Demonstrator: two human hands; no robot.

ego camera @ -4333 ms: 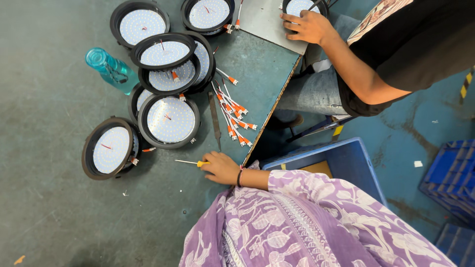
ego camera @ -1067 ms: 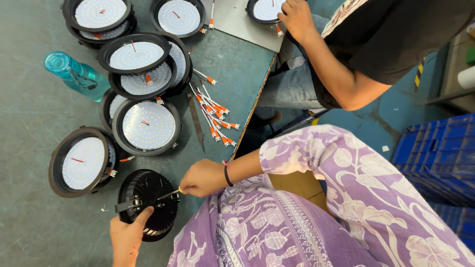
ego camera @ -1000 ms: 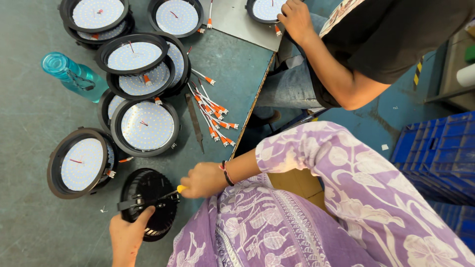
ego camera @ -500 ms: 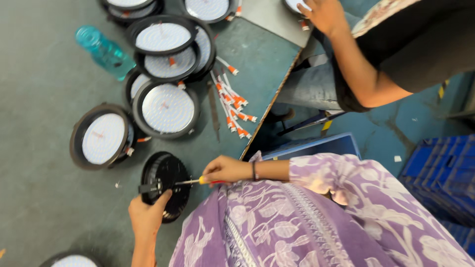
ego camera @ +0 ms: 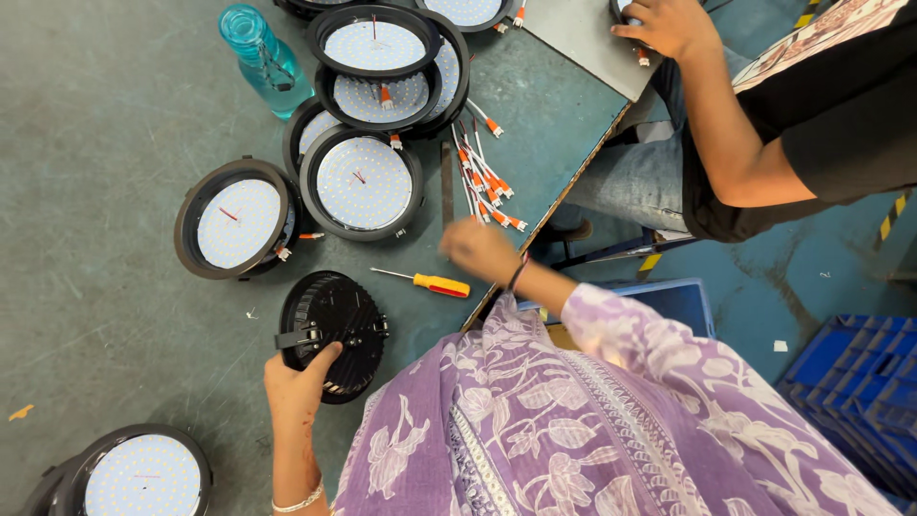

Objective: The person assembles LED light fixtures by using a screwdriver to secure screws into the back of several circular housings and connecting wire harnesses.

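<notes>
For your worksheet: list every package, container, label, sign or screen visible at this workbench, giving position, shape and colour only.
Water bottle: upper left of the table, clear teal plastic, lying tilted.
Blue crate: on the floor beside the table edge, rectangular, open-topped.
Stacked blue crates: lower right on the floor, ribbed sides.
Hazard tape: far right, yellow and black stripes.
No screens or readable labels show.

lamps face-up [ego camera: 363, 182]: 8 | lamp face-down [ego camera: 331, 325]: 1 | screwdriver [ego camera: 432, 283]: 1 | bottle [ego camera: 263, 57]: 1

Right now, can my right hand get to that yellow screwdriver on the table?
Probably yes: the right hand hovers just above the screwdriver, which lies alone on bare table, nothing between them.
</notes>
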